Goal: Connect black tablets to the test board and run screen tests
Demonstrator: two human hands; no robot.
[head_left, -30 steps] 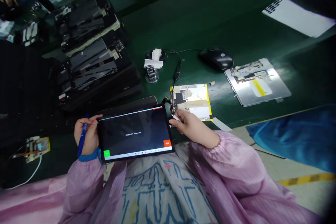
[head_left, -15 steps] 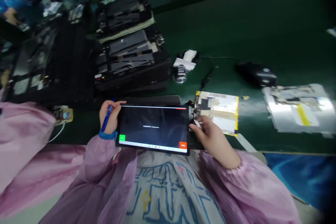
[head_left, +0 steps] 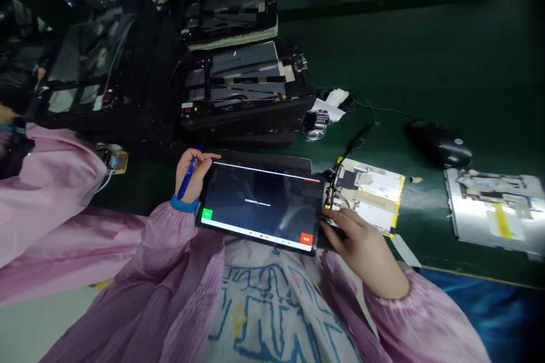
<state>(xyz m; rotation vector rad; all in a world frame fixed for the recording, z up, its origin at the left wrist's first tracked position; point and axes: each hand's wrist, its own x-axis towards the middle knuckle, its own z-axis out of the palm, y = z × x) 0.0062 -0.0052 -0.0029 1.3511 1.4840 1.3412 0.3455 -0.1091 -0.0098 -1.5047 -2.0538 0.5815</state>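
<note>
The right hand (head_left: 365,243) has slid down beside the black, rectangular glass-screened tablet (head_left: 263,204) between both hands, its grip unclear to me; the left hand (head_left: 198,174) clamps the tablet, seemingly steadying it (slim blue plastic pen (head_left: 188,179) tucked handily).

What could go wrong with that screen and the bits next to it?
The screen might slip if the left hand at its edge let go, since it lies right by the person's shirt. The blue pen in that hand could perhaps mark it. The black cable reaches the yellow-edged board near the right hand, so a snag might tug it.
</note>
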